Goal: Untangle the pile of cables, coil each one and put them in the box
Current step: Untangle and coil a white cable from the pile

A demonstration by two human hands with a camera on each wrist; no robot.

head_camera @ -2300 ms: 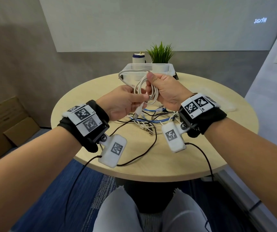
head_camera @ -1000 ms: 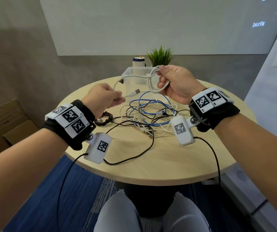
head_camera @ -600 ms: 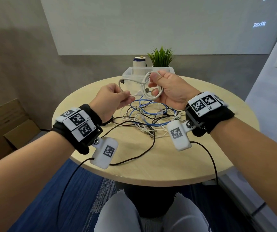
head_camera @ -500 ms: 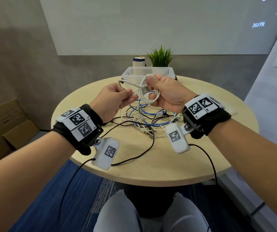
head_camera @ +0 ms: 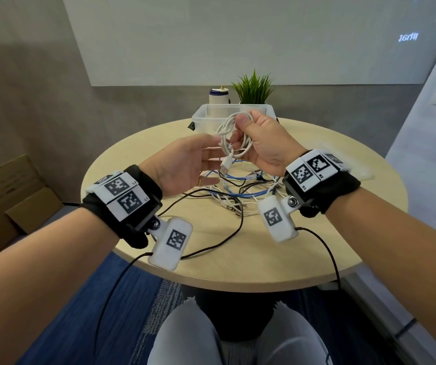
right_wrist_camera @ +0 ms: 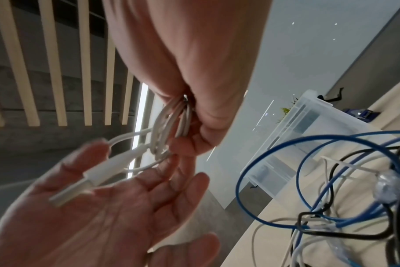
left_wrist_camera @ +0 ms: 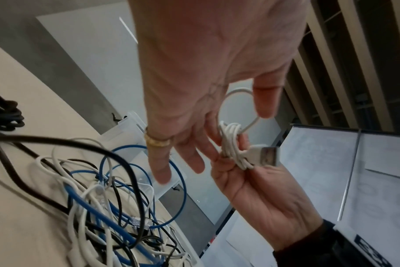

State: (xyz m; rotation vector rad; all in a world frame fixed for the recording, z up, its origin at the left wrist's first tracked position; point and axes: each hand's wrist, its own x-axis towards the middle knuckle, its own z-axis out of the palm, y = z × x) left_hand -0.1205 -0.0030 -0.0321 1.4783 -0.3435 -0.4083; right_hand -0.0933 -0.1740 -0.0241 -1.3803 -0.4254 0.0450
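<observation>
Above the pile of cables (head_camera: 240,189) on the round table (head_camera: 317,233), the right hand (head_camera: 263,143) grips a coiled white cable (head_camera: 231,139), the left hand (head_camera: 185,164) lies flat beside it, and the clear box (head_camera: 201,118) sits behind.

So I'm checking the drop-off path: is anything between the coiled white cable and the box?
Nothing visible. The right hand holds the coiled white cable in the air just in front of the clear box, whose top is open.
</observation>
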